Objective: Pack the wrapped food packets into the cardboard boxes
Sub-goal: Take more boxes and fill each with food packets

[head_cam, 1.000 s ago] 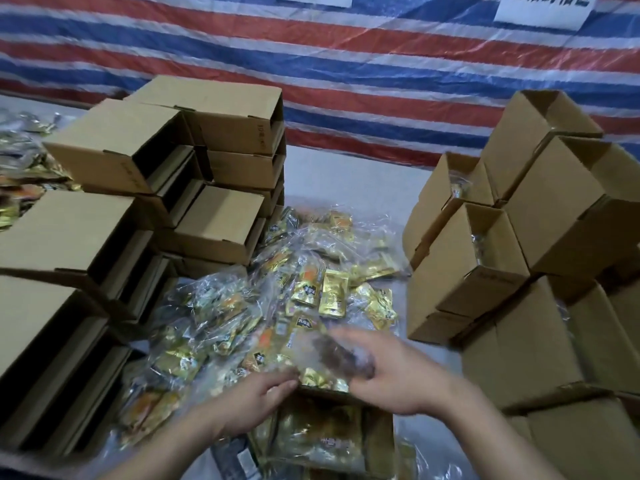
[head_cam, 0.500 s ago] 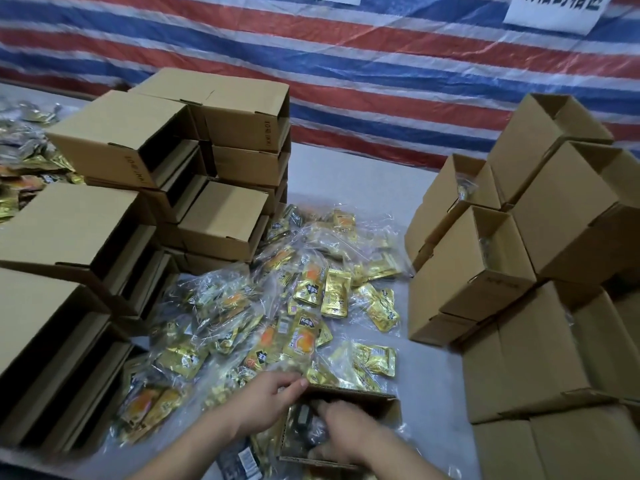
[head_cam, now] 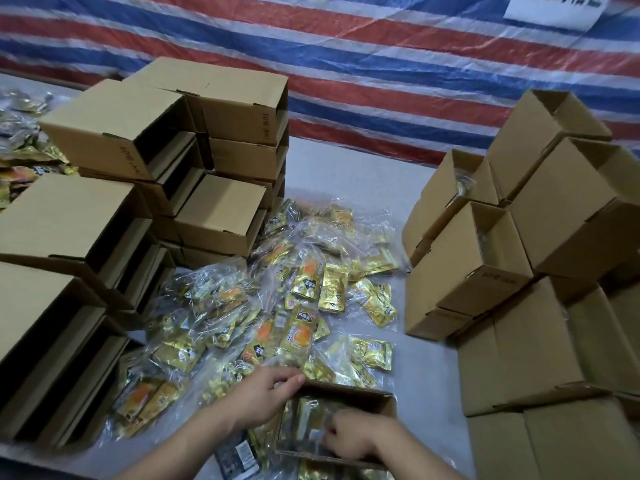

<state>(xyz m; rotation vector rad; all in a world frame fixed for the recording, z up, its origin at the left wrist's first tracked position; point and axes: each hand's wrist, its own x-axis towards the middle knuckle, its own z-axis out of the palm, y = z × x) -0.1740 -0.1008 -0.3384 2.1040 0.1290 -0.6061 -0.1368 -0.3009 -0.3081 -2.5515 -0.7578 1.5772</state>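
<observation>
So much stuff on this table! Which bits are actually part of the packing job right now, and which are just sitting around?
In use:
- open box at the front
- right hand inside it, on a packet
- left hand at the box's rim
- loose packet pile, still to pack

Sitting around:
- box stacks, left and right
- striped tarp
- paper sign

Two hands (head_cam: 266,393): one open box (head_cam: 349,393) between them, about a dozen boxes (head_cam: 221,216) stacked to their left, roughly ten (head_cam: 467,271) right, dozens of packets (head_cam: 304,278) ahead.
</observation>
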